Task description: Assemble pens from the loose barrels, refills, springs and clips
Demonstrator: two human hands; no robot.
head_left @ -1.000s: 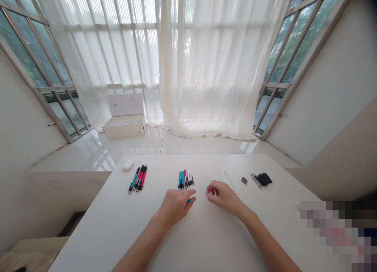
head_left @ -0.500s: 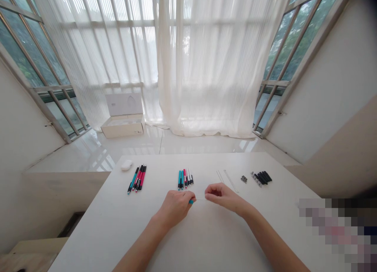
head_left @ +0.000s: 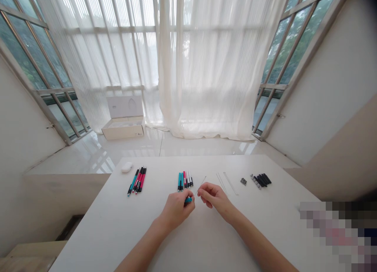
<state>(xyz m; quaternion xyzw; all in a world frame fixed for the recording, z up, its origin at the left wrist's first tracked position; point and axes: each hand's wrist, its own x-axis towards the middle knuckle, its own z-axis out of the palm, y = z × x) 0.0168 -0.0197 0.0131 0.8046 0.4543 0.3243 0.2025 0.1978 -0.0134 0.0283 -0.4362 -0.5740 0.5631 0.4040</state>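
Head view: both hands closed on pen parts at mid-table

Your left hand (head_left: 176,209) is curled shut around a teal pen barrel (head_left: 188,200), of which only the end shows past the fingers. Your right hand (head_left: 214,196), just beside it at three o'clock, pinches a thin refill (head_left: 201,184) between thumb and forefinger. The refill slants up toward one o'clock, and its near end meets the barrel's tip. Whether it has entered the barrel cannot be told. Both hands are over the white table (head_left: 206,240), near its middle.

At twelve o'clock from your hands lies a short row of loose barrels (head_left: 185,179), teal, pink and white, side by side. At ten o'clock, well apart, lies a bundle of whole pens (head_left: 137,179), with a small white case (head_left: 127,167) just beyond it at eleven o'clock. At two o'clock lie spare refills (head_left: 226,182). Farther along that line are small grey parts (head_left: 244,181), then a cluster of black caps (head_left: 261,179). Beyond the table, on the floor at eleven o'clock, an open white box (head_left: 123,124) stands before the sheer curtain (head_left: 206,67).
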